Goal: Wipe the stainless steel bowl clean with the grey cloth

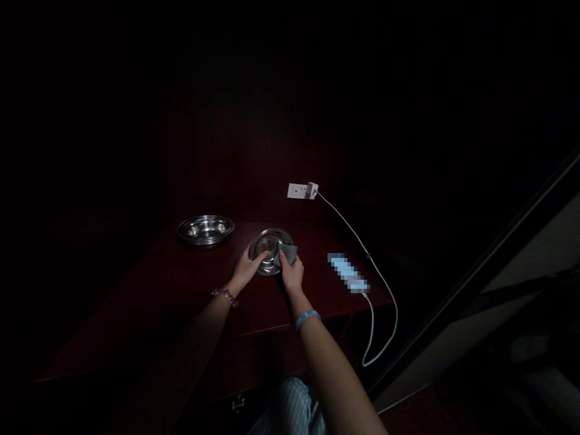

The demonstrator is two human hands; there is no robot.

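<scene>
Between my hands is a shiny round metal bowl [266,244], tilted toward me above the dark red table. My left hand [246,266] grips its left rim, thumb lying over the inside. A folded grey cloth [287,254] is pinched in my right hand [292,273] and pressed against the bowl's right side. The fingers behind the bowl are hidden. To the left, more shiny metal bowls [206,229], seemingly stacked, rest on the tabletop; how many cannot be made out.
A phone [348,273], its screen blurred out, lies on the dark red table [199,320] at right. Its white cable [397,314] loops past the table edge up to a charger [312,190] in the wall socket [296,191]. The surroundings are very dark.
</scene>
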